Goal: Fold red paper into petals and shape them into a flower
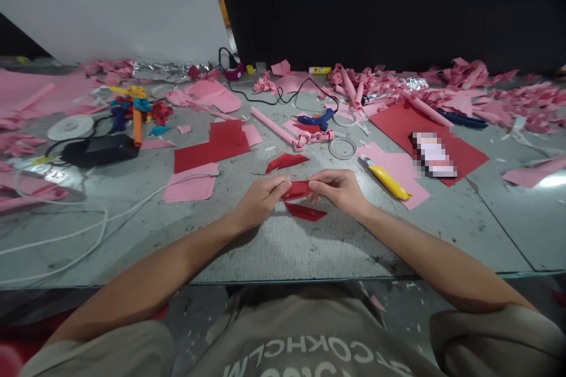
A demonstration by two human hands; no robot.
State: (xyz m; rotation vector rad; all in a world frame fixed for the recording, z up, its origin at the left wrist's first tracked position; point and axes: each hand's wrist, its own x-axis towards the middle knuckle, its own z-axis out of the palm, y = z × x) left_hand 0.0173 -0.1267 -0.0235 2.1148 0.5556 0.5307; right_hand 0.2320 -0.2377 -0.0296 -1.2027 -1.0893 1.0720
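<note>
Near the front middle of the table, my left hand point(264, 197) and my right hand point(340, 189) pinch the two ends of a small folded piece of red paper point(299, 189). A second red paper piece point(287, 161) lies just behind it on the table. In front, below my fingers, rests another folded red paper strip point(306, 212). To the right of my right hand lies a yellow utility knife point(385, 180) on pink paper point(418, 191). My fingertips partly cover the ends of the held piece.
A blue glue gun point(316, 120) with a black cord lies behind my hands, near a pink paper tube point(274, 128) and a ring point(342, 148). A phone point(434, 155) sits on red paper point(471, 156) at right. Left are a black box point(101, 151) and a white cable point(152, 195).
</note>
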